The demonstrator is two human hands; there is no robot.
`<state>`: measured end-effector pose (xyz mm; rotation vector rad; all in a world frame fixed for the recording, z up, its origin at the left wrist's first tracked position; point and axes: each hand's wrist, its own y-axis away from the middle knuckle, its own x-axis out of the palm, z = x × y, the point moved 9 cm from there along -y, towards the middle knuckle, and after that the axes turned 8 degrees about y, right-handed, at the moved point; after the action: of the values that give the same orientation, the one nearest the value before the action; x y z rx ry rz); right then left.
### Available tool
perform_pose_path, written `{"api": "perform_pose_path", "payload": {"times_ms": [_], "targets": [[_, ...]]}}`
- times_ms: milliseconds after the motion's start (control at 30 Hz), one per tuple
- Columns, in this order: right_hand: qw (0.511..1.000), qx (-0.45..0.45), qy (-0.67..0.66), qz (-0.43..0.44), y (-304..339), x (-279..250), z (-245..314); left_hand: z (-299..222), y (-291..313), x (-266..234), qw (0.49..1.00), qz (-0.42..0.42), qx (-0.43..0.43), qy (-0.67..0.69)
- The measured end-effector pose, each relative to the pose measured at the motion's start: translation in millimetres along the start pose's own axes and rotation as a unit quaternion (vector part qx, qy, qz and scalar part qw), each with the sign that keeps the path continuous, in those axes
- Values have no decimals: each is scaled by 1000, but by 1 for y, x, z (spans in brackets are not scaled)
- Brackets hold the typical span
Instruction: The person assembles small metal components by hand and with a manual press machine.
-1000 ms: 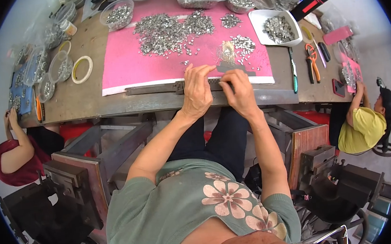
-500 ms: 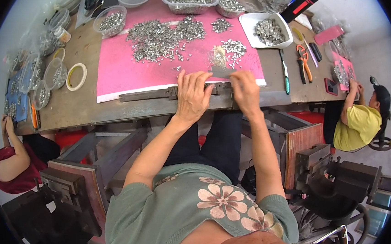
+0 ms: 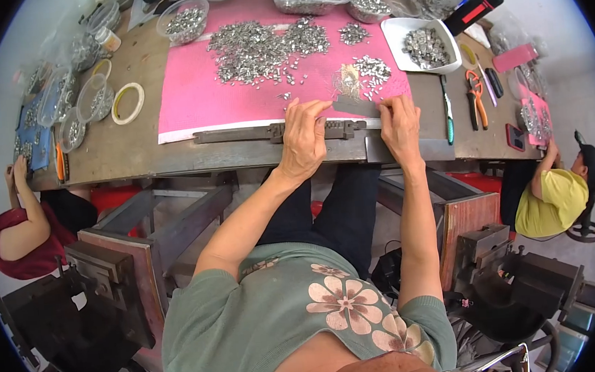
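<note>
On the metal fixture bar (image 3: 234, 135) along the table's front edge, my left hand (image 3: 304, 142) is closed, fingers curled over the bar and thumb bent in. Anything it grips is too small to make out. My right hand (image 3: 400, 125) is closed in a pinch at the right end of a flat grey strip (image 3: 357, 106) on the mat. Whether it holds that strip or a small part is hidden. A row of small slots or parts (image 3: 339, 128) shows on the bar between both hands. Beyond the strip lie thin pins (image 3: 346, 81) and small silvery metal pieces (image 3: 374, 71).
A pink mat (image 3: 189, 100) bears a large heap of metal pieces (image 3: 249, 53). Around it stand a white tray (image 3: 392, 42), clear tubs (image 3: 183, 20), a tape roll (image 3: 127, 103), orange-handled pliers (image 3: 476, 98) and a black flask (image 3: 474, 10). Co-workers sit at left and right.
The whole view has shifted, so the table appears further right and slightly higher. My right hand has moved a little rightward from the left, exposing more of the grey strip and the bar.
</note>
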<state>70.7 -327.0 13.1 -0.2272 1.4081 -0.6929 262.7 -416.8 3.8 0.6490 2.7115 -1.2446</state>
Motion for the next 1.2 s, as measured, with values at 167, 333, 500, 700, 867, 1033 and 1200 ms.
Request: {"api": "perform_pose_path", "payload": {"times_ms": [167, 333, 500, 700, 867, 1033, 1200], "targets": [[984, -99, -142, 30, 2, 0, 77, 3, 1, -5, 999, -24, -17, 46], [983, -143, -108, 48, 6, 10, 101, 4, 3, -6, 997, -37, -28, 61], [978, -188, -65, 55, 5, 11, 111, 6, 3, -7, 997, -41, -25, 63], [976, -85, -193, 57, 6, 9, 87, -1, -9, -44, 993, -91, -34, 61], [976, -47, -210, 39, 9, 11, 87, 36, -32, -94, 995, -40, -52, -73], [982, -40, -182, 22, 14, 14, 89, 79, -29, -97, 948, 163, -86, -260], [983, -38, -178, 36, -2, 14, 93, 87, -31, -92, 929, 207, -90, -292]]}}
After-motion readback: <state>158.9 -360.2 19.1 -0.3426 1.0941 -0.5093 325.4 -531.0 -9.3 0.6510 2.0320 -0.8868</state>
